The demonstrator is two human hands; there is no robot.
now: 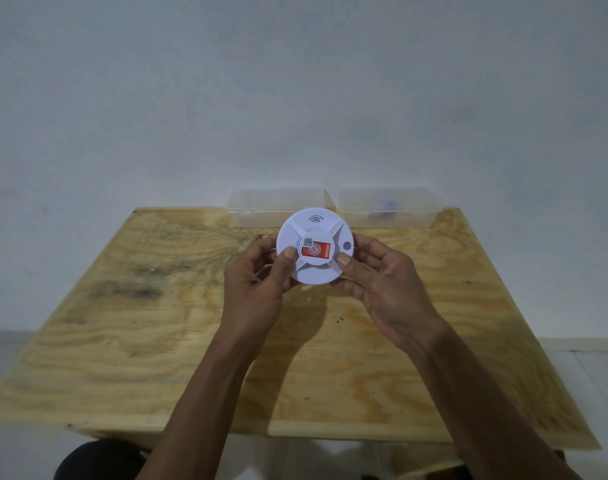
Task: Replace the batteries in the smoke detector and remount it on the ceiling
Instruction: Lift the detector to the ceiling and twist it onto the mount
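A round white smoke detector (325, 225) is held up above the wooden table (150, 323), its front face toward me, with a red sticker at its centre and a sound-wave mark near the top. My left hand (257, 282) grips its left edge, thumb pressed on the face beside the sticker. My right hand (378, 282) grips the right edge, thumb on the face and fingers curled behind. The detector's back is hidden. No batteries can be made out clearly.
Two clear plastic boxes stand at the table's far edge against the pale wall: the left box (261, 206) looks empty, the right box (399, 207) holds a blurred blue thing. A dark stain marks the tabletop at the left.
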